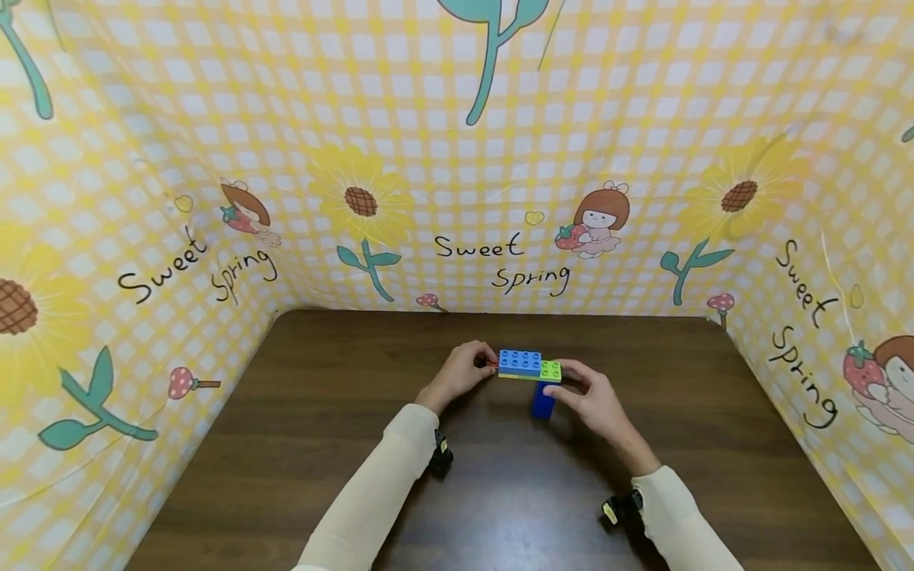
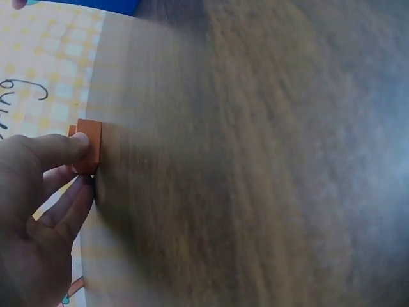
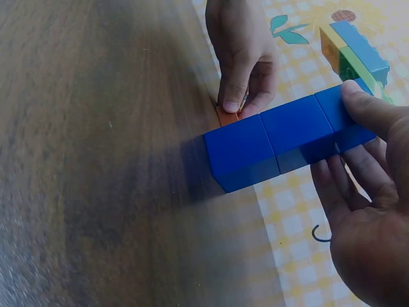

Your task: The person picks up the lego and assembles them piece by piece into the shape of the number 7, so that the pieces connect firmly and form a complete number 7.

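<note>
My left hand pinches a small orange brick between thumb and fingers, low at the tabletop. To its right, my right hand grips the upper part of a column of stacked dark blue bricks, thumb on one side and fingers on the other. On top of the column lies a light green brick that reaches out to the left. Beside its bare studs sits a light blue brick, with a yellow brick beneath. The column's foot is close to the orange brick in the right wrist view.
The hands work near the far side of a dark brown wooden table. A yellow checked cloth with flowers and lettering hangs around its back and sides. Each wrist carries a small black camera.
</note>
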Motion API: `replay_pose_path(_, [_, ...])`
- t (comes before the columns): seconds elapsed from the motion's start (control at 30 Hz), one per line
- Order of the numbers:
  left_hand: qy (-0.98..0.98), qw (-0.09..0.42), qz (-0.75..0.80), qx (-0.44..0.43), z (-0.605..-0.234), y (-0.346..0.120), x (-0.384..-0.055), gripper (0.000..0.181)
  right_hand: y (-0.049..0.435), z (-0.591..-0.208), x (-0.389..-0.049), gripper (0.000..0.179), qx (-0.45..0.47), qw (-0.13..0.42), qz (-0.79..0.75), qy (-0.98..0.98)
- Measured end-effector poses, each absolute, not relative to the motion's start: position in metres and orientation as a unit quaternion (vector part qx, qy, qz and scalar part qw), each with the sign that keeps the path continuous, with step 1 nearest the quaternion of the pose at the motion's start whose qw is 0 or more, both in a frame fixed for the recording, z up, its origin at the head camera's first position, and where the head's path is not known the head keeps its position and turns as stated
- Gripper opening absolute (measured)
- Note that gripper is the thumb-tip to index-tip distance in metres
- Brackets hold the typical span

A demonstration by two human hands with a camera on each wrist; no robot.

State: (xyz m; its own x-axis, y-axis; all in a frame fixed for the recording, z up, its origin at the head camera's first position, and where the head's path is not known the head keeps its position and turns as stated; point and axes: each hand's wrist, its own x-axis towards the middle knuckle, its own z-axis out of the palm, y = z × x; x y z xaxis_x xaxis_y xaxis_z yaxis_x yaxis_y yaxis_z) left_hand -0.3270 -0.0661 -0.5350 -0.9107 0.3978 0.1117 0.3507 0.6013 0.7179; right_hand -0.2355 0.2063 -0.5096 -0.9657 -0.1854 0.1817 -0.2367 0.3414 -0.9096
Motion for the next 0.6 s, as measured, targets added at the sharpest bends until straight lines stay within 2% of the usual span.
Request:
replay_pose_path(0.3, [0.907,0.022,0.374,0.193,-0.5336,-0.0621,-0.3225,0.008,0.2073,-0.5106,-0.2352,0.042,0.134,0.026,0.562,-0.816])
replay_pose_path(0.6, [0.913,0.005,0.340,0.225,-0.5345,-0.0624,-0.3221,0.010,0.2062,-0.5132,-0.2370,0.042,0.125,0.025,0.572,-0.811])
